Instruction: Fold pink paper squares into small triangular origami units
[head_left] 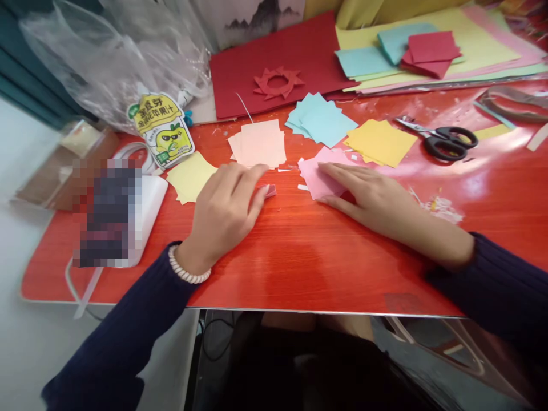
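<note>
My left hand (pixel 229 208), with a beaded band at the wrist, is low over the red table, its thumb against a small folded pink paper piece (pixel 270 190). Part of that piece is hidden behind the thumb. On a small stack of pink paper squares (pixel 319 171) rests my right hand (pixel 363 191), fingers stretched out and thumb by the stack's near edge. Peach squares (pixel 259 145) lie between the hands and farther back. Pale yellow squares (pixel 190 174) are partly behind my left hand. Light blue squares (pixel 323 120) and orange-yellow squares (pixel 381 141) lie beyond my right hand.
Black-handled scissors (pixel 445 140) lie at the right, near white paper scraps (pixel 440 205). A red folded paper ring (pixel 278 83) sits on red sheets (pixel 240 63). Coloured sheets (pixel 488 45) are stacked at back right. A yellow snack pouch (pixel 165 131) and white device (pixel 149 214) stand left.
</note>
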A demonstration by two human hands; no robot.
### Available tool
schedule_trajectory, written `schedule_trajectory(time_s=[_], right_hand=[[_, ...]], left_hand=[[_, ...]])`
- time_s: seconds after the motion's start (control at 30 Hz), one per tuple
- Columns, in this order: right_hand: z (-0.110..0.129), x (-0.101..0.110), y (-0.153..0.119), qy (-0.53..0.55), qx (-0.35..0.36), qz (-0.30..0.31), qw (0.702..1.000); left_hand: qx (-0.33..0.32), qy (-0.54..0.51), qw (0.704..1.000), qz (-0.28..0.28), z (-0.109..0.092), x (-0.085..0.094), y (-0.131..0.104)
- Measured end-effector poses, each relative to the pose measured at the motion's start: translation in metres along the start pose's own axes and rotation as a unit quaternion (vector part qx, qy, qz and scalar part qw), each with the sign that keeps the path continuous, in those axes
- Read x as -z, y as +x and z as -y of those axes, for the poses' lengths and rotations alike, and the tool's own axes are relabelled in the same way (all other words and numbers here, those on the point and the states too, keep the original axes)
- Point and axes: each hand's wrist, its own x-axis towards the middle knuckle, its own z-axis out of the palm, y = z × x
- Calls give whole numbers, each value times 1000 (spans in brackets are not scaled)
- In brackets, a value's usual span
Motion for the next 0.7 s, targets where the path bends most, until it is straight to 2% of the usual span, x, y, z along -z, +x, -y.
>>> schedule_trajectory(time_s=[0.13, 0.23, 0.4, 0.5, 0.6, 0.7], right_hand=[[-1, 0, -1, -26, 11, -15, 999], [-2, 1, -1, -48, 21, -29, 998], [-4, 2, -4, -60, -3, -45, 997], [-2, 6, -6, -30, -4, -88, 996], [5, 15, -9, 21, 11, -132, 991], [16, 27, -12, 51, 53, -142, 987]], left_hand=[[-121, -21, 990, 63, 6, -6, 0], [-158, -3, 985, 75, 10, -10, 0], [-109, -13, 992, 58, 17, -10, 4], [-73, -50, 996, 23, 22, -5, 8], [-6, -68, 997, -24, 33, -2, 11], [49, -57, 997, -26, 44, -3, 10]])
